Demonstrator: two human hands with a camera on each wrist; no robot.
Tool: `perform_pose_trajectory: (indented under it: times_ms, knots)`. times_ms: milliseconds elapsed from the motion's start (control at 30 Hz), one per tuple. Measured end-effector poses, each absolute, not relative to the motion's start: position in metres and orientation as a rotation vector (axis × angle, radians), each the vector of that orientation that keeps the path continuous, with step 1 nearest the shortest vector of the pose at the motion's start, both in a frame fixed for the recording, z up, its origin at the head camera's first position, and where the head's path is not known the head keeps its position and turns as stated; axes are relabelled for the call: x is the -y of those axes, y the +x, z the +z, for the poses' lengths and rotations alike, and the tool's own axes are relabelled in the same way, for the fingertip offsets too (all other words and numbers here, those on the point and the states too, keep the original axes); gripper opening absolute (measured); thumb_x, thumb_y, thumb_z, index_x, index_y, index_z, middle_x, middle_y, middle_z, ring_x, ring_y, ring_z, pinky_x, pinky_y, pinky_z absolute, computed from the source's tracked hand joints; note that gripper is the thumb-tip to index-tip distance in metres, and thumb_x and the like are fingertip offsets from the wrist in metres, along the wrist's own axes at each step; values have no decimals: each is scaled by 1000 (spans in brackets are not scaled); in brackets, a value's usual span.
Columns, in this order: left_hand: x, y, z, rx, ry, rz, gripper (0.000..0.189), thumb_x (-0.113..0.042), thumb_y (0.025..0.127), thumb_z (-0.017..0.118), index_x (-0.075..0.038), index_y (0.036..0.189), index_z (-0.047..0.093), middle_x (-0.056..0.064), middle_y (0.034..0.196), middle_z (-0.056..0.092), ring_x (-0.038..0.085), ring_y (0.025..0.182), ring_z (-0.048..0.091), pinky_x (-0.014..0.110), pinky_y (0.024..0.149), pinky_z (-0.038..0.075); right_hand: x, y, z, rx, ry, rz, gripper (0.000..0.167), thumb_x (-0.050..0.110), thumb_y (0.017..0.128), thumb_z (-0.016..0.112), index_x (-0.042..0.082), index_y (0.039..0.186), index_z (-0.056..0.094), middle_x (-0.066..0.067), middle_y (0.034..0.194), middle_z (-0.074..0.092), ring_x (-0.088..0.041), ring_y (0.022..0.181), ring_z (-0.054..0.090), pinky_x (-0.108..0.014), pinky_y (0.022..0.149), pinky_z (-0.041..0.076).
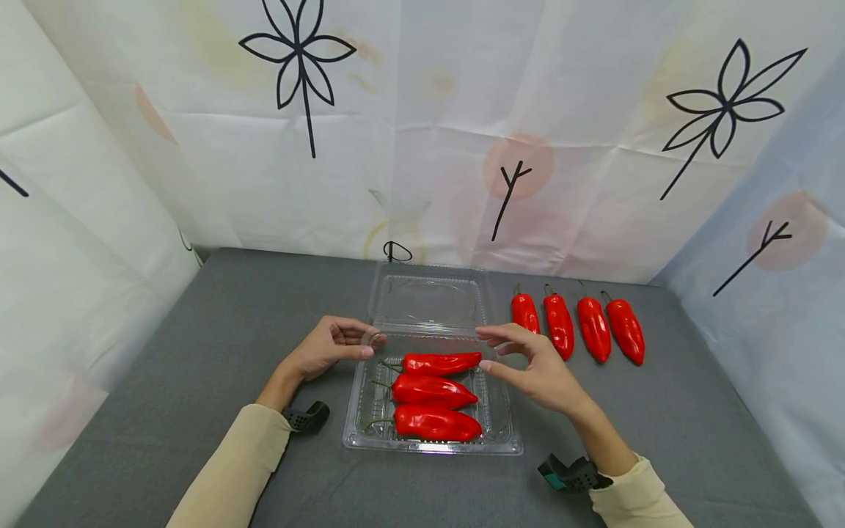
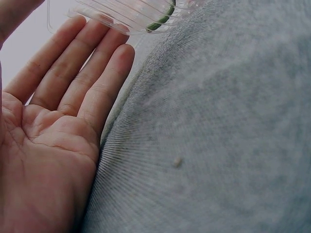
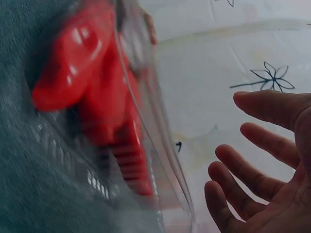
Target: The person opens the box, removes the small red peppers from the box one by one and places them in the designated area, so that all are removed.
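Observation:
A clear plastic clamshell box [image 1: 432, 449] lies with its lid [image 1: 429, 293] folded back. Inside its base are three red peppers [image 1: 432, 391], one above another in the head view, stems to the left. My left hand [image 1: 326, 348] is at the box's upper left corner. Its fingers are nearly straight, with the fingertips [image 2: 99, 24] right at the clear plastic wall in the left wrist view. Over the upper right corner hovers my right hand [image 1: 538, 367], fingers spread and loosely bent. Nothing lies between its thumb and fingers in the right wrist view.
Several more red peppers [image 1: 594, 330] lie in a row on the grey tabletop [image 1: 264, 293], right of the lid. A white patterned cloth [image 1: 442, 147] hangs behind the table and along both sides. Each wrist wears a black strap [image 1: 573, 475].

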State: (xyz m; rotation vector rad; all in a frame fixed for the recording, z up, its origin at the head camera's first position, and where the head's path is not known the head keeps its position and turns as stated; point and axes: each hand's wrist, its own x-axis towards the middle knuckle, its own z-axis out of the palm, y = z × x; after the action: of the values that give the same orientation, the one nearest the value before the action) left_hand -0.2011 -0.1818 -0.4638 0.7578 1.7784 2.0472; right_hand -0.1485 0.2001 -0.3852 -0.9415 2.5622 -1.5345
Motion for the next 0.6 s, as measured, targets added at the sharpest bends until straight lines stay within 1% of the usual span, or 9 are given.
perform_pose_trajectory:
  times_ms: [67,100,200,300,400,500,600]
  knots:
    - [182,-201,-464,-1776,755,2049,42,1,89,76,19,123,60,25,119,69,27,111,70,36,93,56,-195,-146,-387,-2520,-959,-1523,47,8,90,76,9,135,63,-4,128,65,-36,110,61,-45,92,55]
    - [182,-201,-464,-1776,754,2049,42,1,89,76,19,123,60,25,119,69,27,111,70,36,93,56,-192,-145,-388,-2495,-962,-1523,48,8,90,76,10,136,63,-5,128,65,-36,109,61,-46,92,55]
    - [182,-201,-464,-1782,750,2047,41,2,89,75,19,123,60,25,119,69,27,111,70,36,93,56,-185,-142,-391,-2422,-991,-1514,48,11,90,77,11,136,63,-9,129,65,-36,109,61,-47,91,55]
    - [182,-201,-464,-1791,747,2042,41,2,89,75,18,123,60,26,119,69,26,110,70,36,93,56,-179,-138,-393,-2347,-1035,-1494,49,12,91,77,7,137,62,-14,128,65,-35,111,61,-47,91,55]
    - [182,-201,-464,-1797,743,2040,41,2,89,75,18,123,60,26,119,69,26,110,70,36,93,56,-173,-134,-395,-2289,-1066,-1462,49,13,91,77,8,137,61,-12,129,65,-33,111,62,-47,90,55]
    - [182,-201,-464,-1801,747,2040,42,0,89,76,19,123,60,27,119,69,26,110,70,36,93,56,-169,-130,-397,-2241,-1081,-1428,49,15,91,76,11,138,61,-8,130,64,-29,109,62,-46,89,56]
    - [182,-201,-463,-1802,751,2039,43,0,89,76,19,123,60,27,119,69,26,110,70,36,93,56,-165,-127,-399,-2204,-1110,-1391,49,19,93,76,11,138,60,-8,131,63,-28,106,62,-45,87,57]
